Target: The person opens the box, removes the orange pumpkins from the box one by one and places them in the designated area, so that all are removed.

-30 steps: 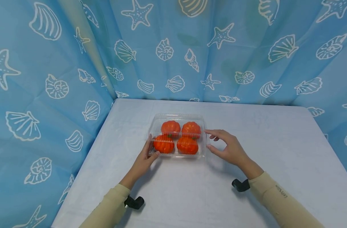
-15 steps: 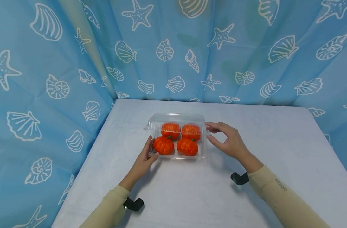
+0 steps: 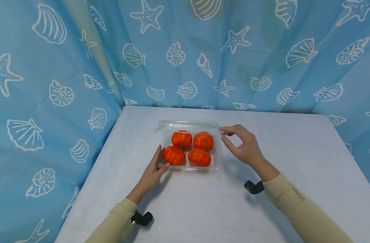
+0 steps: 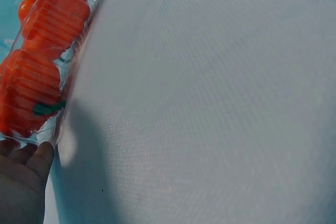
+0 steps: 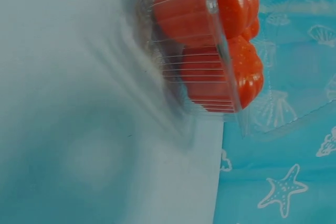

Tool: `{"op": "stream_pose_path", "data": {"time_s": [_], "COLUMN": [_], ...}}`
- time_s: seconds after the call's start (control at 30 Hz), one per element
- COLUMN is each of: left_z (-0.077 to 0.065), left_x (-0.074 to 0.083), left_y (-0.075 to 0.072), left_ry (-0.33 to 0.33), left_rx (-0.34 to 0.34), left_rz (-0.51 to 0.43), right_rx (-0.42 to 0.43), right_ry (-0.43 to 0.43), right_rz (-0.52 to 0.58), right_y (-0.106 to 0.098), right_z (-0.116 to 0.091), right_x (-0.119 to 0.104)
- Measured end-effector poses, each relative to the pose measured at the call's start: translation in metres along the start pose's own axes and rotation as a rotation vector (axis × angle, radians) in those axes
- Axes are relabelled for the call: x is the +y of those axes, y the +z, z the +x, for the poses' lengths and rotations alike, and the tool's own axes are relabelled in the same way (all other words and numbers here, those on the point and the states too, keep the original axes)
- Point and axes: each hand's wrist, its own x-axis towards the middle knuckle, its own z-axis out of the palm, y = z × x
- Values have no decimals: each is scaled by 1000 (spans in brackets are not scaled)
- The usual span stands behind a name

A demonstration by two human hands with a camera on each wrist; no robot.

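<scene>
A clear plastic clamshell box (image 3: 189, 167) stands on the table with its lid (image 3: 188, 126) raised toward the back. Inside sit several small orange toy pumpkins (image 3: 174, 156), some showing green stems. My left hand (image 3: 152, 172) holds the box's front left corner, thumb at the front and fingers along the side. In the left wrist view, the fingertips (image 4: 44, 156) meet the box's end below a pumpkin (image 4: 31, 93). The right hand (image 3: 247, 146) pinches the lid's right edge between thumb and fingers. The right wrist view shows the ribbed box wall (image 5: 202, 77) but not that hand.
A white cloth covers the table (image 3: 185, 209). Behind and to the left hangs a blue curtain (image 3: 185, 60) printed with shells and starfish. Black wrist cameras stick out from the left sleeve (image 3: 116, 216) and the right sleeve (image 3: 294, 202).
The lid has swung up and back from over the pumpkins, uncovering the front ones, then most of the rear ones. My right hand has moved back with its edge; the left hand has stayed at the corner.
</scene>
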Motion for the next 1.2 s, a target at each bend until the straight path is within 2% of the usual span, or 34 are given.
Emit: {"op": "stream_pose_path", "data": {"time_s": [0.23,0.57,0.77,1.2], "left_z": [-2,-4,-5,-5], "left_x": [1,4,2,-1], "left_y": [0,0,-2,-2], "left_ry": [-4,-20,-13,-1], "left_rx": [0,3,-4,4], "left_rz": [-6,-1,-7,-4], "right_rx": [43,126,107,51], "right_ry": [-5,1,-4,77], "right_rz": [-33,-131,-169,-193], "right_y": [-2,2,5,11], "right_z": [7,15,21,42], "right_x": [-6,-4,2,22]}}
